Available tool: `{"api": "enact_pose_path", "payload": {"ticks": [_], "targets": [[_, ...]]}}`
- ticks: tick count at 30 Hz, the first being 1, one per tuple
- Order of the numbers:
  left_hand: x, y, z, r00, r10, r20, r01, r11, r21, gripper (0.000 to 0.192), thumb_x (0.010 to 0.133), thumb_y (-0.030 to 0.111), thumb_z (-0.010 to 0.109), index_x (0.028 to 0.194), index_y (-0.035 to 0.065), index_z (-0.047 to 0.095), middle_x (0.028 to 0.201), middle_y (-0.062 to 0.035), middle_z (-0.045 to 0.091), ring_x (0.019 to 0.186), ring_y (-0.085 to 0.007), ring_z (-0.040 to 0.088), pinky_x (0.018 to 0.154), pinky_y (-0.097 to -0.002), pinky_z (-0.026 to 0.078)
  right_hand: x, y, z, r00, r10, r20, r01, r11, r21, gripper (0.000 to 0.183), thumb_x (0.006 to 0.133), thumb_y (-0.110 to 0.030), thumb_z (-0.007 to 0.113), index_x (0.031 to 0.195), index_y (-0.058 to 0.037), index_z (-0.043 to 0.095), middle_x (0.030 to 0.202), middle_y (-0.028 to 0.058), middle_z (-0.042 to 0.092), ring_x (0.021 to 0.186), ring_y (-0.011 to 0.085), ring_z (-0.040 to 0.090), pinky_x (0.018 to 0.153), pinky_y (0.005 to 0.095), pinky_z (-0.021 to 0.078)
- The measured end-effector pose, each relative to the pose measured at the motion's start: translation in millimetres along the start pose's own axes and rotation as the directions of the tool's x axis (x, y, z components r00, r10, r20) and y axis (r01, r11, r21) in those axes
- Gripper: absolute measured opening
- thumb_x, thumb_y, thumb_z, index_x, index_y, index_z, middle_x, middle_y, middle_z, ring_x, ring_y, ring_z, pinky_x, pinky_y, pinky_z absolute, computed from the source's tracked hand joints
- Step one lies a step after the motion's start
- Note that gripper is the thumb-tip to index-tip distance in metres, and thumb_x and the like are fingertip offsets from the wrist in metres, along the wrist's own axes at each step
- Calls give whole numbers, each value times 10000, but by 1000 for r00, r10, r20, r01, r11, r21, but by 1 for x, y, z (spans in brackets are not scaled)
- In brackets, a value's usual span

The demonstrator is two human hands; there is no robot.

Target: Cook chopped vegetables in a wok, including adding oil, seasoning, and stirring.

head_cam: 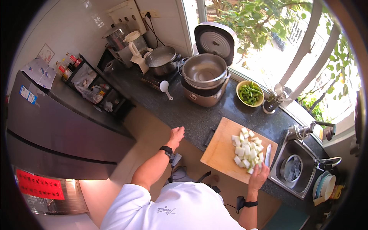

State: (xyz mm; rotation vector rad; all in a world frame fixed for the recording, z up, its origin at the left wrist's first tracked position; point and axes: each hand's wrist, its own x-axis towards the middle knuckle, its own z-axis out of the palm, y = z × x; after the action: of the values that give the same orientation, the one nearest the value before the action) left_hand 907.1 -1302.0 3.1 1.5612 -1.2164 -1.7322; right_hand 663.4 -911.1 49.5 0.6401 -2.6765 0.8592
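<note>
My left hand (176,136) hovers by the counter's front edge, left of the cutting board, holding nothing. My right hand (259,175) is at the near right corner of the wooden cutting board (220,143), its fingertips beside the nearest pieces of a heap of pale, green-edged vegetable chunks (246,152). Whether its fingers grip anything cannot be made out. A kitchen knife (268,155) lies along the board's right side, partly behind my right hand.
Right of the board is a steel sink (305,178) holding a metal bowl (291,168). Behind stand a yellow bowl of green peppers (250,93), an open rice cooker (201,99) with a steel pot (204,69), a steel pot (161,67) and a white ladle (165,87).
</note>
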Motion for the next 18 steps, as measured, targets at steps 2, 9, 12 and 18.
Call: {"api": "enact_pose_path", "payload": {"ticks": [2, 9, 12, 18], "targets": [[34, 3, -55, 995, -83, 51, 76, 989, 125, 462, 930, 177, 596, 1353, 7, 523, 1314, -141, 564, 1178, -232, 558, 918, -358, 510, 0, -83, 3, 985, -43, 168, -6, 960, 281, 301, 879, -137, 699, 1142, -9, 627, 1093, 166, 613, 1030, 362, 576, 911, 437, 461], [149, -13, -273, 939, -259, -226, 260, 965, -25, 861, 855, 195, 656, 1586, 182, 201, 1510, -150, 386, 1341, -309, 430, 1026, -471, 436, -11, -343, 147, 648, -595, 476, 227, 746, 626, 384, 835, -189, 738, 1182, -57, 638, 1117, 171, 625, 1038, 361, 602, 880, 434, 502], [196, 3, -366, 936, -248, -250, 247, 968, -33, 806, 874, 213, 640, 1576, 192, 244, 1418, -112, 462, 1242, -271, 476, 1008, -446, 432, -13, -434, 280, 668, -463, 582, 102, 832, 545, 501, 830, -229, 743, 1274, -64, 580, 1133, 176, 627, 1063, 379, 598, 886, 445, 501], [250, 103, -441, 966, -244, -81, 249, 967, 51, 727, 924, 228, 586, 1568, 164, 254, 1545, -141, 373, 1393, -272, 383, 1085, -433, 376, -11, -516, 428, 853, -131, 506, -65, 934, 352, 711, 796, -332, 765, 1398, -69, 492, 1220, 249, 558, 1071, 442, 584, 898, 488, 491]]}}
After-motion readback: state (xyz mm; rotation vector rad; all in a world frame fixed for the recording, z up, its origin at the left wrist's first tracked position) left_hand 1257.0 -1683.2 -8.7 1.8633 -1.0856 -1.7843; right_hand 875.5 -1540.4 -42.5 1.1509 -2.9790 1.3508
